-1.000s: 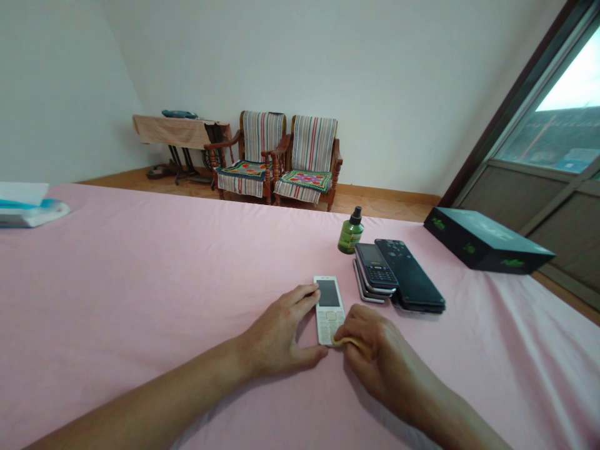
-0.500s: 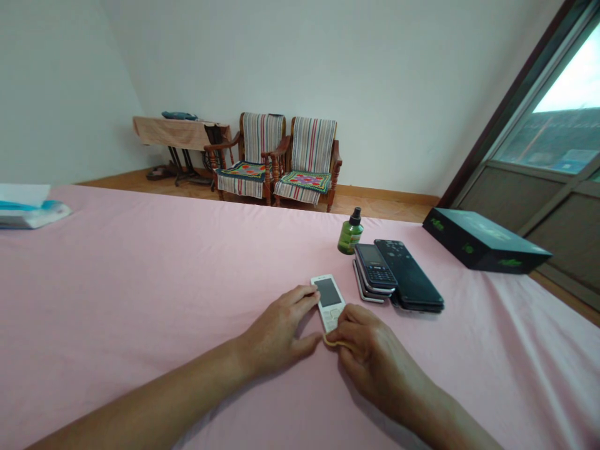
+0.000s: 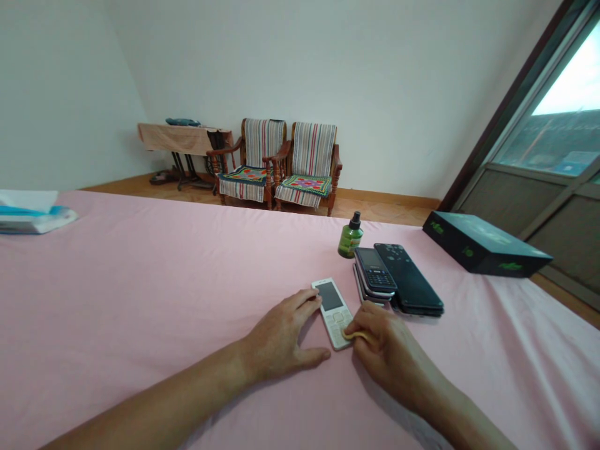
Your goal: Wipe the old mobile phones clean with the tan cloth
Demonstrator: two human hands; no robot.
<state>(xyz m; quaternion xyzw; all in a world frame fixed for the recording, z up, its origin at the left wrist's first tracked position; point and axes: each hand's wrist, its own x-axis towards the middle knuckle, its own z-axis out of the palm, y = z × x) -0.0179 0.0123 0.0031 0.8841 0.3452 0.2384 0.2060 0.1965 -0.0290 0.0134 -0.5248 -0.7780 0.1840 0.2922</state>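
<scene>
A white keypad phone (image 3: pixel 334 312) lies face up on the pink cloth, its dark screen towards the far end. Along its left edge rest the fingertips of my left hand (image 3: pixel 288 334), fingers stretched and thumb apart near the bottom corner. My right hand (image 3: pixel 387 350) is closed in a pinch on a thin yellow cloth (image 3: pixel 357 335), mostly hidden in the fingers. The visible tip of that cloth presses on the lower right of the keypad.
Right of the white phone stand a stack of keypad phones (image 3: pixel 375 272) and a stack of dark smartphones (image 3: pixel 407 278). Behind them is a green spray bottle (image 3: pixel 350 237). A black box (image 3: pixel 485 244) sits far right, a white-and-blue packet (image 3: pixel 35 215) far left.
My right hand has shifted right, from the phone's lower left corner to the right side of the keypad. More of the keys now show. The phone sits turned slightly differently.
</scene>
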